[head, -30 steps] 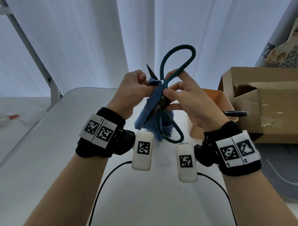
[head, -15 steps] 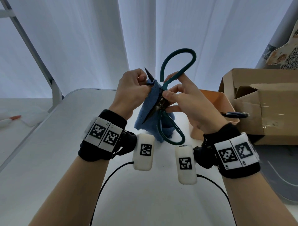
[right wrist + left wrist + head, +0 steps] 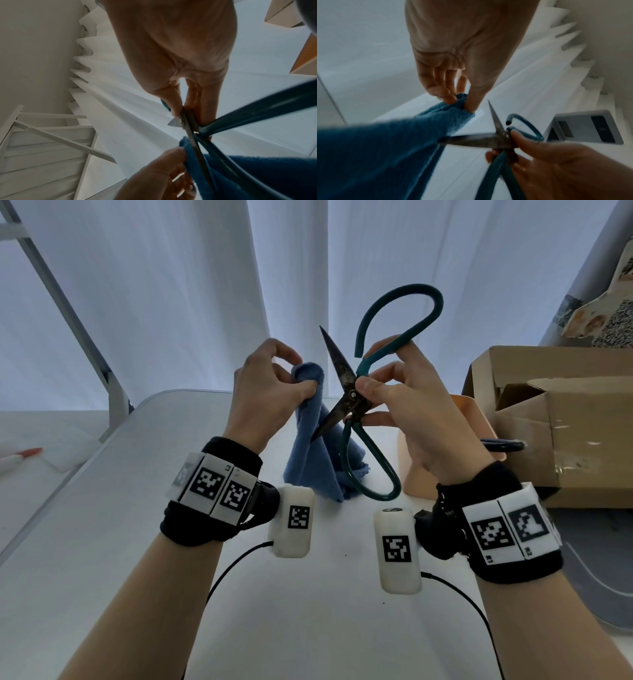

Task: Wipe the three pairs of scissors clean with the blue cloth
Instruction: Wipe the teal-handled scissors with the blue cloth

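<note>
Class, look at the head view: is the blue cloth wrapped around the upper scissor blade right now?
No: the left hand holds the blue cloth beside the scissors, whose upper blade stands bare.

White table [image 3: 102, 542] as landmark: white pleated curtain [image 3: 171, 285] behind it, open cardboard box [image 3: 565, 422] at right edge, orange-tipped marker [image 3: 20, 455] off left side.
</note>
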Tool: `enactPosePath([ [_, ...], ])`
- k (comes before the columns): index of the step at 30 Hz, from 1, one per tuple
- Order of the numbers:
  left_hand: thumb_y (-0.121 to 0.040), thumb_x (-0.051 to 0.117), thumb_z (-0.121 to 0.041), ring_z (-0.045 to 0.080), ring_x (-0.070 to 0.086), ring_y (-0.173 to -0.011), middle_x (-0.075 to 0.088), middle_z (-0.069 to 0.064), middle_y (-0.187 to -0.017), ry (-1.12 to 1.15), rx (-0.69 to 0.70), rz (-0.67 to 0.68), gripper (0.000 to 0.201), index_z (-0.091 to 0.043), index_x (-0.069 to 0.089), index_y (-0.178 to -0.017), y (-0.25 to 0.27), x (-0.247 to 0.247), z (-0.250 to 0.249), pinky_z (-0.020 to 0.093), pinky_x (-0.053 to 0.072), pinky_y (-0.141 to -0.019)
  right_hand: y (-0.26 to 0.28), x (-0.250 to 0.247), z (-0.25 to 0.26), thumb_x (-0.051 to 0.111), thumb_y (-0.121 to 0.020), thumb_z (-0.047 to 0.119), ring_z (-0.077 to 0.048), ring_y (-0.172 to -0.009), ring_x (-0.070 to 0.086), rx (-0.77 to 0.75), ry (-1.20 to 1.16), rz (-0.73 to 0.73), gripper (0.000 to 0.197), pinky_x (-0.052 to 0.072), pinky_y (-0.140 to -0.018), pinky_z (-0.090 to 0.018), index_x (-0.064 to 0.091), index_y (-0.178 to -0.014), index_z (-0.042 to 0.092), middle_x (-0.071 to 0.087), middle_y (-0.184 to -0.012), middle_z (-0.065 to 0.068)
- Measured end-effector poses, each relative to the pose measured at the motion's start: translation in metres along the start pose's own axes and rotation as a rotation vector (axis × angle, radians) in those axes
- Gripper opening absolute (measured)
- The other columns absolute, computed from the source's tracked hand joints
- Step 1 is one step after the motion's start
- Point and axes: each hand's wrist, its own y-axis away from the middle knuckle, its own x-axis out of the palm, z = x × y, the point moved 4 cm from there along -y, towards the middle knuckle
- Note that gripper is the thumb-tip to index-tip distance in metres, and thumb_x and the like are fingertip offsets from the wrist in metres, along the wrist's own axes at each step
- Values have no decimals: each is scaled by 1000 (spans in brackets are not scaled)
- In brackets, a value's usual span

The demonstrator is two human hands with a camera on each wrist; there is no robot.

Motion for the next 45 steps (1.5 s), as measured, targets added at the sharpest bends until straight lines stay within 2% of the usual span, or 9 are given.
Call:
enactPosePath([
  [6, -77, 76, -32, 5, 49, -71, 54, -4, -77, -203, 54, 12, 16, -19, 68, -70, 3, -1, -8, 20, 38, -61, 1, 0, 2, 60, -98, 4, -9, -70, 71, -10, -13, -7, 30, 63, -68, -31, 52, -122, 19, 56, -88, -4],
  [10, -83, 68, -26, 6, 42, -55, 48, -2, -57, -156, -7, 67, 31, -8, 57, -60, 1, -2, -5, 18, 37, -56, 1, -2, 5, 59, -98, 3, -14, -75, 72, -7, -26, 5, 29, 61, -66, -28, 53, -121, 19, 57, -94, -9],
  [17, -87, 73, -35, 18, 70, -71, 76, 12, -80, 155, -212, 199, 29, -6, 77, -86, 5, 0, -9, 32, 59, -73, 1, -1, 4, 61, -97, 4, -16, -75, 71, -17, -34, 28, 30, 60, -64, -30, 53, -122, 17, 57, -97, -13],
  [22, -93, 60, -24, 23, 66, -83, 73, 11, -95, 362, -350, 360, 31, 4, 71, -99, 8, 6, -11, 34, 53, -80, -1, -7, 2, 59, -98, 4, -17, -81, 70, -27, 4, 8, 29, 60, -64, -26, 52, -120, 21, 57, -98, -11],
  [28, -95, 57, -7, 19, 69, -96, 73, 13, -115, 376, -263, 643, 27, -7, 71, -119, 16, 11, -10, 28, 57, -84, -2, -8, -2, 58, -97, 3, -20, -80, 69, -47, 57, 31, 28, 62, -65, -32, 54, -118, 20, 56, -97, -12],
  [34, -87, 72, -22, 5, 59, -76, 73, -4, -84, 214, -271, 429, 6, -21, 78, -90, 14, 13, -6, 26, 43, -73, -1, 3, -3, 60, -98, 6, -22, -83, 70, -72, 94, 91, 24, 61, -65, -29, 54, -113, 24, 59, -98, -12],
  [38, -86, 74, -16, 4, 58, -77, 73, -5, -89, 183, -250, 368, 4, -17, 76, -90, 9, 3, -5, 27, 38, -75, -1, 1, -2, 61, -97, 5, -25, -85, 71, -65, 109, 96, 27, 64, -68, -37, 55, -116, 23, 59, -94, -8],
  [42, -86, 74, -18, -14, 56, -60, 69, -13, -75, 146, -202, 218, 6, -22, 73, -82, 1, -13, -1, 19, 38, -68, -2, -11, 2, 60, -97, 6, -26, -89, 71, -78, 131, 24, 27, 64, -73, -41, 57, -114, 26, 62, -97, -7],
  [45, -85, 76, -24, -8, 64, -73, 71, -13, -79, 42, -100, 85, 2, -22, 76, -86, 0, -13, -3, 23, 52, -79, -2, -13, 5, 60, -97, 9, -24, -88, 70, -105, 188, -19, 26, 64, -75, -41, 56, -113, 29, 63, -101, -7],
])
